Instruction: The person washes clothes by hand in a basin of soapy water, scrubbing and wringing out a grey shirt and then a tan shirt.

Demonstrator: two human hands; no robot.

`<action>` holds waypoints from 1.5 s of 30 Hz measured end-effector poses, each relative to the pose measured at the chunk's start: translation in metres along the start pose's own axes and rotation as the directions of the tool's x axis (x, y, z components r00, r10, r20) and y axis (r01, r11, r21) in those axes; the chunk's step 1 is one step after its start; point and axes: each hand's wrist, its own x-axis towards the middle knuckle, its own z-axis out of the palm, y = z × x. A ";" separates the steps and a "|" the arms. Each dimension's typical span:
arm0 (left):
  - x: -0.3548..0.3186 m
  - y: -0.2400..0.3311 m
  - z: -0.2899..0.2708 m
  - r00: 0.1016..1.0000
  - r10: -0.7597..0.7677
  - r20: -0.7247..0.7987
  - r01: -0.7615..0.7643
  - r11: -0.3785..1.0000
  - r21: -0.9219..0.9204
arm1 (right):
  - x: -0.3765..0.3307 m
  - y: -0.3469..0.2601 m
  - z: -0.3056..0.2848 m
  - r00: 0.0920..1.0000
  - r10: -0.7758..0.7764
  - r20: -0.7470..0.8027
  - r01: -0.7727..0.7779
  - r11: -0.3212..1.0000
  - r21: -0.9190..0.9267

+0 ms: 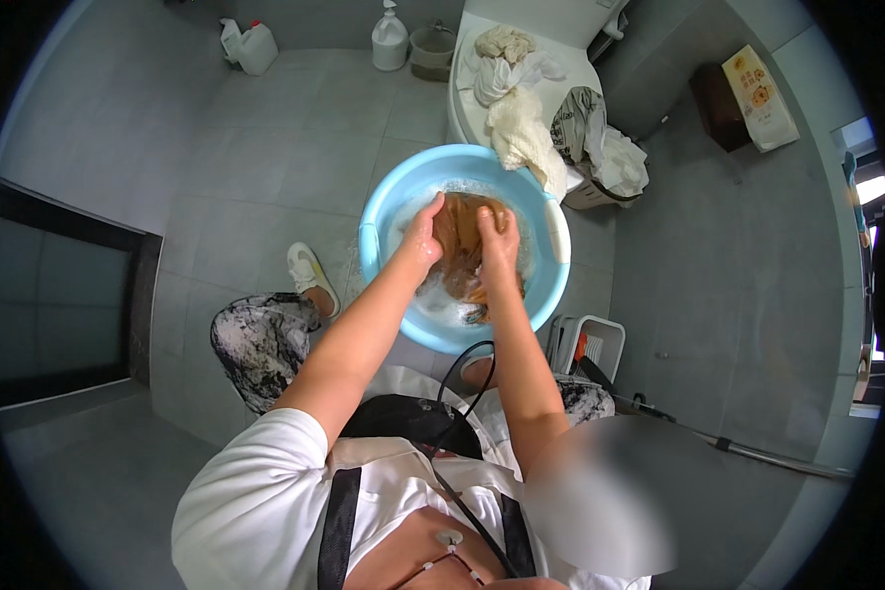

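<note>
In the light blue basin (370, 241) in front of me, a wet brown cloth (459, 236) is bunched up over sudsy water (442, 305). My left hand (425, 232) grips its left side with the thumb on top. On the other side, my right hand (500, 242) clasps the cloth, thumb also up and fingers mostly hidden behind the folds. A patterned bit of fabric (477, 315) shows at the cloth's near end, partly in the foam. Draped at the basin's far right rim is a cream knitted cloth (524, 133).
Behind the basin stands a white toilet (469, 116) with light cloths (506, 74) on it. A bagged bin (619, 165) is beside it. A pump bottle (389, 41), small bucket (431, 54) and white jug (256, 49) line the far wall. A grey-white tub (608, 344) sits right of the basin.
</note>
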 end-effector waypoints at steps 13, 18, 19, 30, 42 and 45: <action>-0.007 -0.033 0.016 0.954 0.180 -0.241 -0.105 0.949 0.297 | 0.008 -0.006 0.011 0.971 -0.226 -0.084 0.167 0.882 -0.442; -0.006 -0.018 0.020 0.965 0.017 -0.261 0.052 0.966 0.254 | -0.029 -0.010 0.019 0.878 -0.471 0.091 0.450 0.743 -0.495; -0.001 -0.018 0.011 0.988 -0.063 -0.140 0.088 0.980 0.180 | -0.032 -0.007 0.021 0.849 -0.512 0.128 0.498 0.697 -0.516; 0.020 -0.006 -0.020 0.857 0.509 0.085 -0.279 0.318 0.906 | 0.029 0.012 -0.024 0.961 -0.272 0.043 0.208 0.615 -0.761; 0.013 -0.020 -0.038 0.997 0.005 -0.072 0.068 -0.403 0.913 | 0.064 0.102 -0.036 0.891 0.114 0.439 0.416 0.182 -0.891; 0.023 -0.017 -0.055 0.996 0.069 -0.054 0.075 -0.345 0.936 | 0.063 0.093 -0.039 0.868 0.243 0.433 0.348 0.327 -0.879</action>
